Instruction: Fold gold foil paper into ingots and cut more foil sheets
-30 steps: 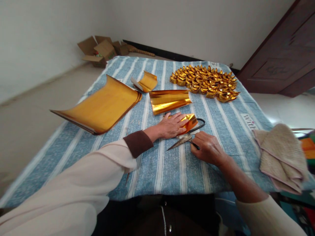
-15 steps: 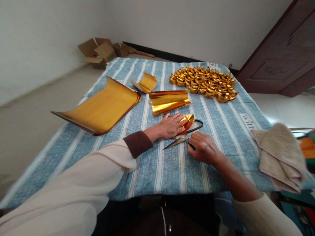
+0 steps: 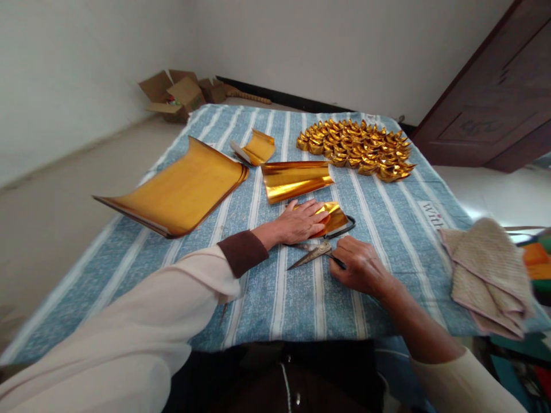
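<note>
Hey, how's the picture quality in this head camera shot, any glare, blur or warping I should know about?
Head view: daylight glares off the curled gold foil sheet and the folded gold ingots; the left hand and right hand near the scissors are fairly sharp; the folded towels at the right edge are smeared; wide-angle warping bows the striped tablecloth and stretches the near sleeves.
</note>
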A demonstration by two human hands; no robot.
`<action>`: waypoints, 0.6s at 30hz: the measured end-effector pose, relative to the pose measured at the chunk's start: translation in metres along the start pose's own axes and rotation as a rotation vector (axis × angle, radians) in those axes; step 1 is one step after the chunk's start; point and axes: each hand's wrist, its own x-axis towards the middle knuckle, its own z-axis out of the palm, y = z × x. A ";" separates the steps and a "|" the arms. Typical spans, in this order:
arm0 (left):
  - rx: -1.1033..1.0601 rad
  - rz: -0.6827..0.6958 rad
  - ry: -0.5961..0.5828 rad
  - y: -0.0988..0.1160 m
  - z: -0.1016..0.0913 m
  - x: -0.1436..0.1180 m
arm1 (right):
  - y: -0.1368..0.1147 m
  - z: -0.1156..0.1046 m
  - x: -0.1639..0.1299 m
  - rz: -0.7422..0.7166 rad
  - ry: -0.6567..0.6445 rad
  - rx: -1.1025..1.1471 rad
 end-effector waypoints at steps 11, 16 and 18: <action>-0.240 -0.012 0.005 -0.006 -0.014 -0.003 | 0.045 -0.033 -0.059 0.350 0.240 -0.087; -0.238 0.065 0.142 -0.015 -0.006 -0.006 | 0.076 -0.036 -0.051 0.780 0.091 -0.474; -0.220 0.086 0.187 -0.017 -0.005 -0.011 | 0.084 -0.034 -0.046 0.912 -0.057 -0.529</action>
